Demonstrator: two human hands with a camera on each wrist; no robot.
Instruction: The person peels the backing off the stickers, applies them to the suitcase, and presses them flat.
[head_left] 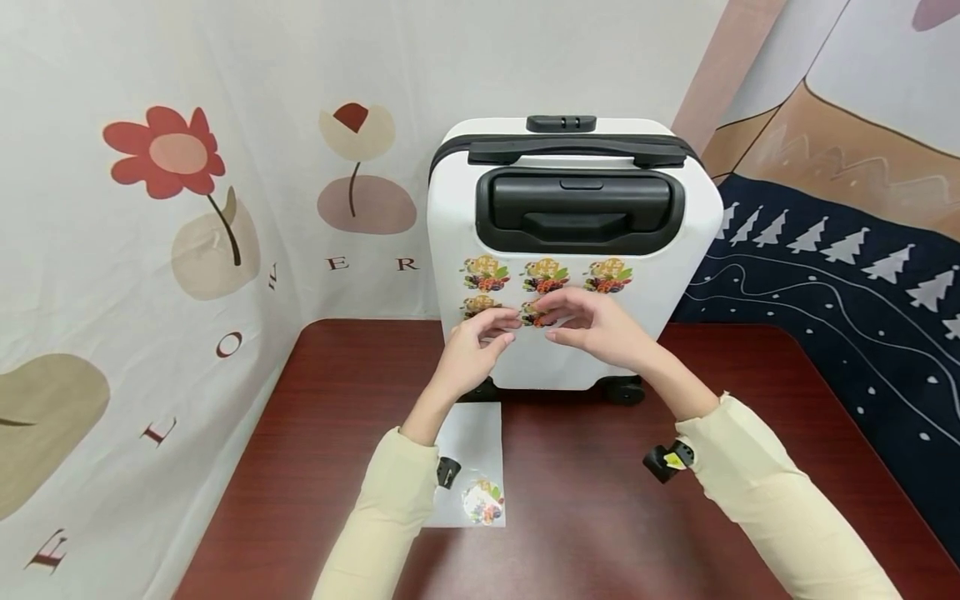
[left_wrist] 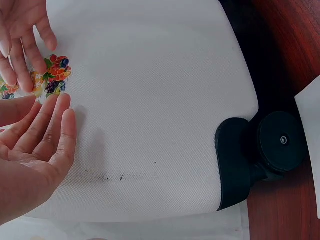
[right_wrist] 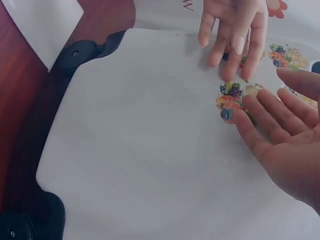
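Observation:
A white suitcase (head_left: 555, 362) stands upright, its front bearing rows of colourful fruit stickers. Three are in the upper row and two below. My right hand (head_left: 600, 329) has its fingertips right at the middle sticker of the lower row (head_left: 529, 317), partly covering it. Beside it, my left hand (head_left: 474, 354) reaches in from the left, overlapping the lower left sticker (head_left: 480, 306). In the left wrist view, the left hand's fingers (left_wrist: 52, 127) are loosely bent with nothing between them. The right wrist view shows the right hand (right_wrist: 285, 137) with fingers spread next to the sticker (right_wrist: 230, 102).
On the dark red table (head_left: 585, 483) lies a white sheet (head_left: 468, 433) with a round fruit sticker (head_left: 483, 502) at its near end, partly under the left forearm. Black wheels (head_left: 622, 389) support the suitcase. A printed cloth (head_left: 360, 292) hangs behind.

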